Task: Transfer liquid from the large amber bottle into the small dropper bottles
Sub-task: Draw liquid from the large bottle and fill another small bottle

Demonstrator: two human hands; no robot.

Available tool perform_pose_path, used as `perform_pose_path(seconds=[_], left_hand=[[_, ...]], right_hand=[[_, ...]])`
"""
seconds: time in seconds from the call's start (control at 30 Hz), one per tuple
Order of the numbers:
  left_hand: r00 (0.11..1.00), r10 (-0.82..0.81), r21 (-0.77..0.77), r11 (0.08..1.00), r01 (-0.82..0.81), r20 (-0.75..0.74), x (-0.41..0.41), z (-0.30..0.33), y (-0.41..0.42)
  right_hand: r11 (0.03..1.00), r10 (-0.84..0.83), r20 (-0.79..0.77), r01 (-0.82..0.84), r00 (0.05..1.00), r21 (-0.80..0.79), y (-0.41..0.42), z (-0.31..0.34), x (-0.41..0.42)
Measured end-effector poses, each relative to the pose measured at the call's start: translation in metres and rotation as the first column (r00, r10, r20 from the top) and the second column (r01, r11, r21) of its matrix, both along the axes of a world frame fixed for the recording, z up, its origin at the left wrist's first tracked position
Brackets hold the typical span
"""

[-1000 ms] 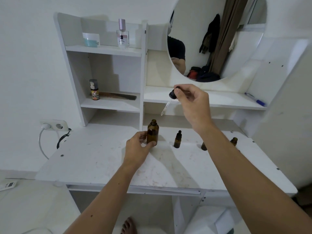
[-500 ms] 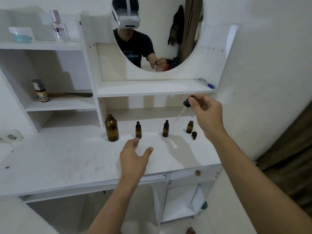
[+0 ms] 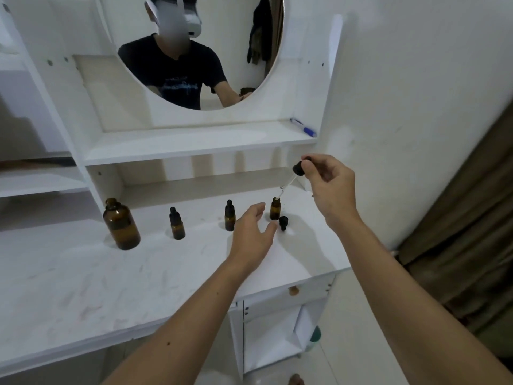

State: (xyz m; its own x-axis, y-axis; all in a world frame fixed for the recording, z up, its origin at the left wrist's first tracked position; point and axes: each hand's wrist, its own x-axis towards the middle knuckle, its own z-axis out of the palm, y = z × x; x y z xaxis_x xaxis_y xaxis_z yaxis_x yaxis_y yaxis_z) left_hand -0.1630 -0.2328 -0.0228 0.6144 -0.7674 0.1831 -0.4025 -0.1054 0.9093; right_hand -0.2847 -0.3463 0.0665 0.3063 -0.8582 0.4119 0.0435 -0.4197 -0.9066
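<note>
Low in the frame, two bare forearms are seen reaching up over the white table. At centre, the left hand is held just above the surface with its fingers spread and grasping nothing, close to an open small bottle and a loose black cap just beside it. At centre right, a dropper is pinched at its black bulb by the right hand, with the glass tip poised at the mouth of the open bottle. A spill is judged possible if the tip is misaligned with the narrow neck, or if the unsteadied bottle is nudged over by the left hand. Further left, two capped dropper bottles are stood apart, and the large amber bottle is left uncapped at centre left. Behind, a white shelf carrying a blue pen, a round mirror and a plain white wall are shown.
</note>
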Motion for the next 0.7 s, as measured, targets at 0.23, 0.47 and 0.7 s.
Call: perform_pose_path(seconds=[0.23, 0.47, 0.7], left_hand=[[1.000, 0.025, -0.041, 0.999, -0.024, 0.017, 0.010, -0.005, -0.034], [0.996, 0.062, -0.070, 0.996, -0.057, 0.068, 0.010, -0.008, -0.037], [0.993, 0.076, -0.062, 0.996, -0.071, 0.090, 0.008, -0.010, -0.035]], right_hand=[[0.999, 0.047, -0.015, -0.047, 0.999, -0.008, -0.014, -0.009, 0.009], [0.995, 0.091, -0.100, -0.093, 0.991, -0.021, -0.010, -0.016, 0.015], [0.999, 0.020, -0.135, -0.023, 0.991, -0.023, -0.006, -0.017, 0.023]])
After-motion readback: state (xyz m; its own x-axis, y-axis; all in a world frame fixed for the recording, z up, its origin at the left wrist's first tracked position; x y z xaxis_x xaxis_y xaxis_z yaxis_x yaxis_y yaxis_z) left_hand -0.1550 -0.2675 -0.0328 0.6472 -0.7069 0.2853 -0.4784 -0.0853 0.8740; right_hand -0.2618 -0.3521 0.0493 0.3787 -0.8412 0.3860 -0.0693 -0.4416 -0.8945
